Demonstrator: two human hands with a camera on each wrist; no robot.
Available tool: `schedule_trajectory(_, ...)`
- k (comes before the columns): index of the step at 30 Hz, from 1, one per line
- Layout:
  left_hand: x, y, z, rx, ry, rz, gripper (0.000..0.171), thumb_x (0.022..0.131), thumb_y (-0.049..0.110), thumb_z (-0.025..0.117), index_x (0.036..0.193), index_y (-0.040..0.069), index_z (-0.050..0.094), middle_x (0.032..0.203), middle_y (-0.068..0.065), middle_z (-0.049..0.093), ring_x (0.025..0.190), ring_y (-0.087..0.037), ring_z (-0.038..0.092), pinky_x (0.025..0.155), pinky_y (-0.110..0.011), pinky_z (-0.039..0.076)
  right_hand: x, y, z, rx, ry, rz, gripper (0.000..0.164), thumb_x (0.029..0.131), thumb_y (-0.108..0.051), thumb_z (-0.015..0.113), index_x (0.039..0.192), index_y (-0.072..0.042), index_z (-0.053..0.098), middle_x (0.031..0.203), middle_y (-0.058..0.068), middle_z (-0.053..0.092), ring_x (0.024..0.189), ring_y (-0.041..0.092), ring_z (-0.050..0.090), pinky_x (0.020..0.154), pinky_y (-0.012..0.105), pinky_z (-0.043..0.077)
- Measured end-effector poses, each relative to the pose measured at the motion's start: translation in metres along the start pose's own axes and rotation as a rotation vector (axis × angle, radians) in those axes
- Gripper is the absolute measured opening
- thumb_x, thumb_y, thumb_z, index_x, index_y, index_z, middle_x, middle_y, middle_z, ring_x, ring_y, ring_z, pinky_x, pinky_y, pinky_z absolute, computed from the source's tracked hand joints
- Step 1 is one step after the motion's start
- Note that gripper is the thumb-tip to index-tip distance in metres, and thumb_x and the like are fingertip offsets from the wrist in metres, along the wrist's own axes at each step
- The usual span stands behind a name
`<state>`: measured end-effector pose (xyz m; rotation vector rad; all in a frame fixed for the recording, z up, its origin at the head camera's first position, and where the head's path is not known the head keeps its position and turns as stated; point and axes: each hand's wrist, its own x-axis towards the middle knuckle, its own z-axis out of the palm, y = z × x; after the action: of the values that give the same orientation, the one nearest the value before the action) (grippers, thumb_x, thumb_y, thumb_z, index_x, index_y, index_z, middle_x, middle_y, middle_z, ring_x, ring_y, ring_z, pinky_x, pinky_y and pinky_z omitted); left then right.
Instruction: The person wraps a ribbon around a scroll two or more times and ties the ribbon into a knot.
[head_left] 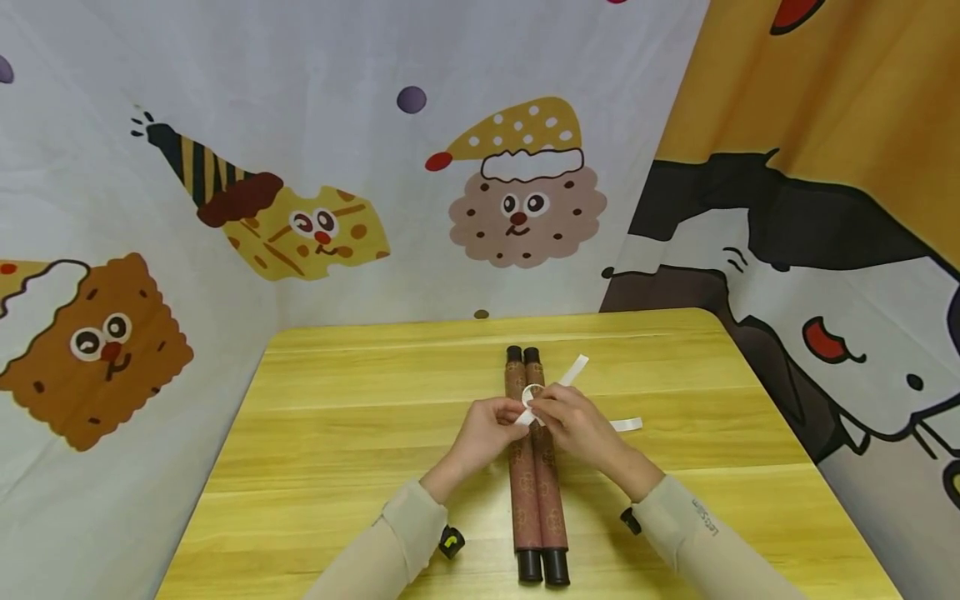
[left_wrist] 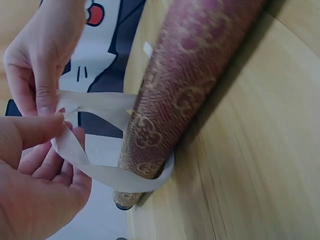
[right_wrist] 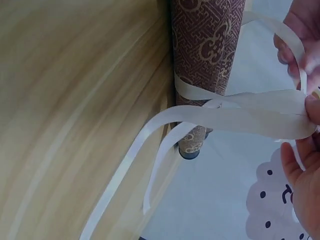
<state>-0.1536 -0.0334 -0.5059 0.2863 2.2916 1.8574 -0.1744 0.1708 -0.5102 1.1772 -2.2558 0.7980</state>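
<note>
- Ribbon, white, is right at the fingertips of both hands, looped round two patterned rolls.
- L hand: thumb + index finger pinch the ribbon; other fingers loosely curled, palm side showing in the L wrist view.
- R hand: thumb + fingers also clamped on ribbon, just beside the L fingertips; exact overlap btwn the two can't be told.
- Key relation, my read: rolls lie directly under the fingers, long axis running near to far, approx. square to the line from hand to hand; ribbon crosses them.
- Small ribbon loop stands up btwn the fingertips; both loose ends trail out to the R of the R fingers, so R hand is nearer those.
- Rolls sit side by side on the wood table, black caps at the near ends, well back from the fingers toward the person.
</note>
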Motion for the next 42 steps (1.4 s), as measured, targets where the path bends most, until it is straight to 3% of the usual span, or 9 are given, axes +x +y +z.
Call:
schedule_trajectory(8, -0.0031, -0.0036, 0.0008, 0.092, 0.093, 0.087, 0.010, 0.090, -0.008, 0.071, 0.093, 0.001, 0.074, 0.082, -0.007, 0.070, 0.070, -0.009, 0.060, 0.064, -0.022, 0.053, 0.0030, -0.0033, -0.0047, -0.047, -0.091, 0.146, 0.010, 0.090, 0.005, 0.078, 0.097, -0.002, 0.075, 0.093, 0.002, 0.063, 0.079, 0.013, 0.059, 0.071, 0.031, 0.055)
schedule_trajectory(13, -0.0039, -0.0027, 0.0016, 0.132, 0.150, 0.119, 0.009, 0.093, -0.006, 0.072, 0.094, 0.003, 0.075, 0.083, -0.005, 0.070, 0.070, -0.008, 0.060, 0.063, -0.023, 0.053, 0.0048, -0.0048, -0.0068, -0.030, -0.152, 0.212, 0.005, 0.095, 0.003, 0.073, 0.098, -0.001, 0.074, 0.097, 0.004, 0.065, 0.083, 0.015, 0.063, 0.075, 0.030, 0.058)
schedule_trajectory(18, -0.0026, -0.0025, 0.0026, 0.164, 0.163, 0.123, 0.006, 0.094, -0.002, 0.073, 0.096, 0.002, 0.077, 0.088, -0.006, 0.073, 0.074, -0.009, 0.062, 0.067, -0.024, 0.055, 0.0058, -0.0060, -0.0086, -0.010, -0.198, 0.275, 0.008, 0.095, 0.005, 0.072, 0.097, -0.003, 0.073, 0.098, 0.004, 0.071, 0.092, 0.020, 0.068, 0.081, 0.034, 0.060)
schedule_trajectory(22, -0.0008, -0.0040, 0.0029, 0.223, 0.203, 0.175, 0.005, 0.093, -0.001, 0.074, 0.093, 0.001, 0.078, 0.088, -0.004, 0.072, 0.082, -0.014, 0.065, 0.076, -0.031, 0.057, 0.0066, -0.0071, -0.0093, 0.022, -0.213, 0.327, 0.012, 0.094, 0.007, 0.072, 0.096, -0.005, 0.074, 0.095, 0.003, 0.073, 0.089, 0.021, 0.070, 0.079, 0.036, 0.061)
schedule_trajectory(26, 0.0004, -0.0051, 0.0024, 0.264, 0.247, 0.212, 0.005, 0.092, 0.000, 0.075, 0.090, 0.002, 0.079, 0.077, 0.000, 0.062, 0.072, -0.012, 0.057, 0.064, -0.027, 0.051, 0.0060, -0.0066, -0.0099, 0.096, -0.239, 0.405, 0.011, 0.099, 0.003, 0.068, 0.097, -0.007, 0.074, 0.093, 0.003, 0.074, 0.085, 0.017, 0.070, 0.075, 0.035, 0.060)
schedule_trajectory(29, 0.0009, -0.0054, 0.0027, 0.239, 0.252, 0.189, 0.004, 0.091, 0.001, 0.076, 0.091, 0.002, 0.079, 0.072, 0.002, 0.061, 0.063, -0.006, 0.051, 0.054, -0.020, 0.044, 0.0048, -0.0056, -0.0102, 0.166, -0.250, 0.468, 0.011, 0.101, -0.001, 0.066, 0.099, -0.008, 0.074, 0.092, 0.001, 0.074, 0.080, 0.011, 0.067, 0.070, 0.032, 0.057)
schedule_trajectory(32, 0.0011, -0.0061, 0.0038, 0.187, 0.252, 0.154, 0.004, 0.092, 0.002, 0.075, 0.092, 0.002, 0.079, 0.075, 0.000, 0.069, 0.061, -0.004, 0.056, 0.054, -0.020, 0.049, 0.0039, -0.0042, -0.0099, 0.244, -0.242, 0.529, 0.012, 0.102, -0.002, 0.066, 0.099, -0.009, 0.075, 0.092, 0.000, 0.074, 0.075, 0.009, 0.063, 0.065, 0.029, 0.054)
schedule_trajectory(39, 0.0002, -0.0089, 0.0069, 0.044, 0.237, 0.133, 0.001, 0.092, -0.002, 0.073, 0.092, -0.003, 0.073, 0.085, -0.016, 0.076, 0.072, -0.028, 0.073, 0.060, -0.022, 0.057, 0.0038, -0.0024, -0.0080, 0.380, -0.212, 0.646, 0.014, 0.102, -0.003, 0.065, 0.099, -0.010, 0.077, 0.092, 0.001, 0.074, 0.072, 0.011, 0.060, 0.062, 0.027, 0.051)
schedule_trajectory(42, -0.0009, -0.0087, 0.0079, 0.003, 0.211, 0.110, 0.005, 0.094, 0.002, 0.074, 0.091, -0.002, 0.074, 0.088, -0.018, 0.076, 0.073, -0.027, 0.072, 0.060, -0.020, 0.055, 0.0045, -0.0030, -0.0082, 0.417, -0.203, 0.669, 0.013, 0.102, -0.002, 0.065, 0.101, -0.008, 0.077, 0.091, 0.002, 0.073, 0.070, 0.013, 0.057, 0.060, 0.027, 0.048)
